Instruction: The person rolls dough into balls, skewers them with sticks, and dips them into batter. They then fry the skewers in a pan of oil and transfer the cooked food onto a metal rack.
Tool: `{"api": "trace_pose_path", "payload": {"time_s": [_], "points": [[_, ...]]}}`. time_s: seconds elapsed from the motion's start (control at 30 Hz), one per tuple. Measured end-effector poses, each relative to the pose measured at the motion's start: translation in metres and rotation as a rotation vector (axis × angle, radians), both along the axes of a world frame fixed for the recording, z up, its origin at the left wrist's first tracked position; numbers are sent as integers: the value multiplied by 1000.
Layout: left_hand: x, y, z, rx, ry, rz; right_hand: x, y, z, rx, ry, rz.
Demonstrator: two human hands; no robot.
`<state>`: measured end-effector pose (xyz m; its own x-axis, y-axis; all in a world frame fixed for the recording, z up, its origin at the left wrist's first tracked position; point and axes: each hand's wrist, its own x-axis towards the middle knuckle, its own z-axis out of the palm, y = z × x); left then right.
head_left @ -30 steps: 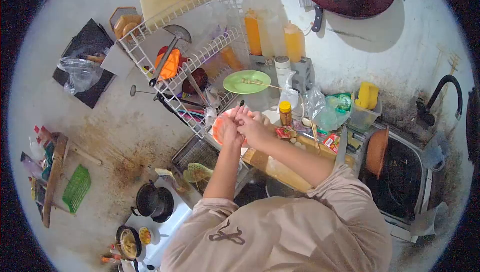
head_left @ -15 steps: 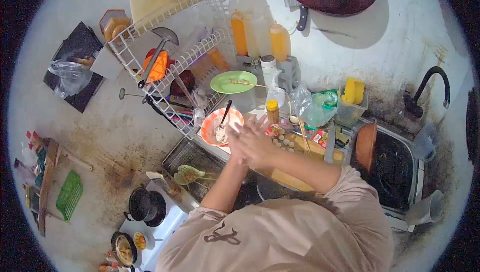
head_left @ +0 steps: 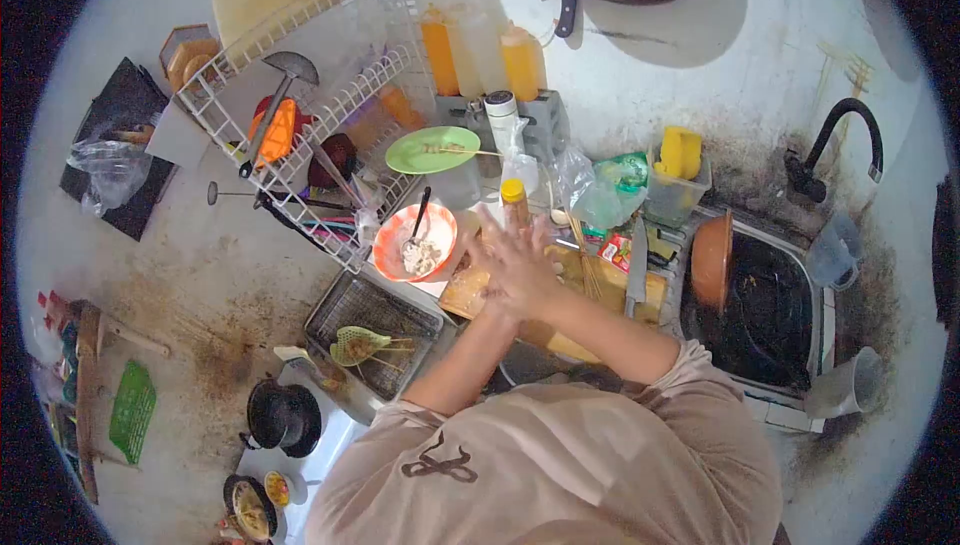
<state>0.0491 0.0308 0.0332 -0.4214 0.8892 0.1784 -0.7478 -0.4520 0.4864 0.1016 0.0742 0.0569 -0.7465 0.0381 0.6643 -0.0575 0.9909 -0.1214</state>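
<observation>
Over the wooden cutting board [head_left: 635, 295], my left hand [head_left: 494, 283] and my right hand [head_left: 530, 273] are laid palm against palm. Both have outstretched fingers, partly blurred by motion, with my right hand overlapping the left. Whatever may lie between the palms is hidden. To the left of them is an orange-and-white bowl [head_left: 384, 257] holding a pale, lumpy mixture and a dark-handled utensil [head_left: 422, 213]. A yellow-capped jar [head_left: 514, 203] stands just behind my fingers. Thin skewers [head_left: 590, 270] and a knife [head_left: 636, 270] lie to the right.
A green plate [head_left: 405, 153] with a skewer is behind the bowl. The dish rack [head_left: 300, 180] stands back left. On the right is a sink [head_left: 815, 330] with a brown bowl [head_left: 711, 260]. A wire-mesh tray [head_left: 335, 310] and black pot [head_left: 283, 417] sit front left.
The view has shifted, so the surroundings sit further left and mostly higher. My hands stay together and have shifted rightward relative to the bowl, leaving more of it uncovered. The small pale balls are now covered.
</observation>
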Motion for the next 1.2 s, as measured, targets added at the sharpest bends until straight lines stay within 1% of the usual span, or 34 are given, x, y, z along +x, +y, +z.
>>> {"api": "trace_pose_path", "payload": {"time_s": [0.1, 0.2, 0.27, 0.3, 0.33, 0.37, 0.4, 0.47, 0.5, 0.53, 0.57, 0.63, 0.67, 0.73, 0.77, 0.8, 0.9, 0.93, 1.03, 1.13, 1.2], "points": [[5, 5, -3, 1, -30, -1, 9, 3, 0, -162, 37, -20], [18, 7, -4, -58, -51, -16, 19, 4, -9, -341, 61, 22], [29, 0, 5, -202, -2, -55, 20, 7, -29, -636, 102, 38], [32, 1, 1, -221, 46, -51, 21, 8, -38, -787, 124, 40], [36, 2, -3, -241, 95, -49, 32, 7, -16, -809, 152, -2], [39, 3, -6, -263, 145, -48, 28, 15, -24, -882, 230, 19], [42, 3, -2, -295, 92, -105, 22, 19, -27, -955, 312, 39], [43, 13, -20, -289, 240, -41, 25, 18, -30, -1085, 460, -3], [41, 19, -26, -283, 321, -11, 25, 19, -34, -1181, 492, 25], [37, 25, -29, -254, 487, 75, 25, 23, -38, -1276, 529, 53], [33, 29, -32, -204, 495, 159, 25, 27, -40, -1367, 567, 82], [26, 31, -31, -109, 503, 325, 31, 31, -43, -1275, 471, 44], [20, 25, -29, -101, 514, 320, 35, 31, -46, -1230, 418, 25], [-2, 1, -15, -78, 533, 313, 41, 30, -55, -864, -47, -144], [-13, -9, -14, -100, 552, 350, 43, 27, -63, -668, -276, -221], [-22, -21, -15, -127, 567, 386, 45, 19, -79, -556, -246, -192], [-40, -58, -15, -171, 574, 457, 49, -3, -93, -151, -573, -526], [-46, -67, -16, -172, 574, 479, 46, -4, -93, -237, -564, -549], [-61, -84, -31, -163, 563, 466, 29, -8, -78, -319, -496, -644], [-69, -92, -37, -143, 545, 425, 5, -3, -88, -320, -293, -601], [-73, -94, -42, -134, 528, 398, -3, -14, -92, -247, -402, -644]]}}
